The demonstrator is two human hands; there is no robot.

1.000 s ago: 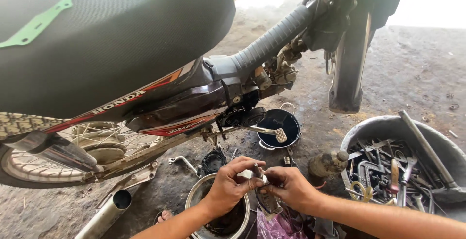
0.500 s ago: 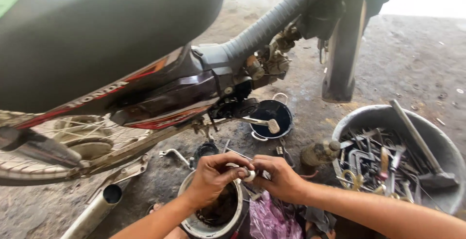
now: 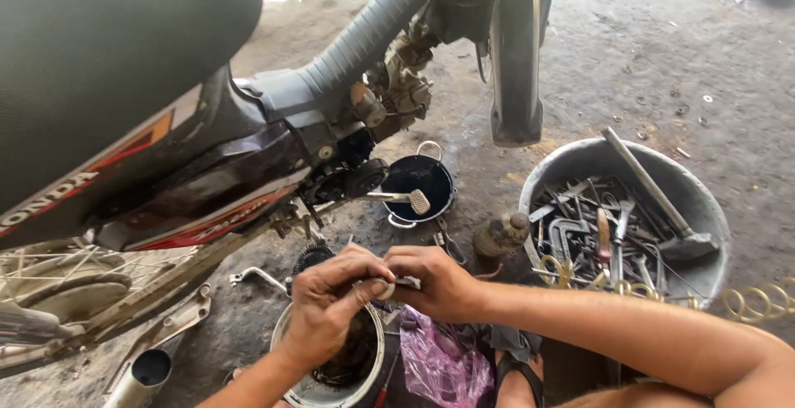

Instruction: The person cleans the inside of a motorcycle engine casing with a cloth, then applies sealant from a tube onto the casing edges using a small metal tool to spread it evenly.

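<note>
My left hand [image 3: 331, 304] and my right hand [image 3: 439, 280] meet low in the middle of the view, fingers pinched together on a small pale metal part [image 3: 387, 289] held between them. They hover just above a round metal engine part [image 3: 348, 362] with a dark greasy middle that sits on the ground. A motorcycle [image 3: 207, 151] with a black seat and red and black side panels fills the left and top of the view, its engine close beyond my hands.
A small black pan of dark oil with a brush [image 3: 418, 186] stands below the engine. A grey metal basin full of tools and a hammer [image 3: 704, 209] is at the right. A purple plastic bag [image 3: 443, 358], a small bottle [image 3: 501, 234] and an exhaust pipe [image 3: 145, 371] lie nearby.
The view has shifted down and left, so the motorcycle and the basin sit higher and farther right. My hands stay together on the small part, working it over the round engine part.
</note>
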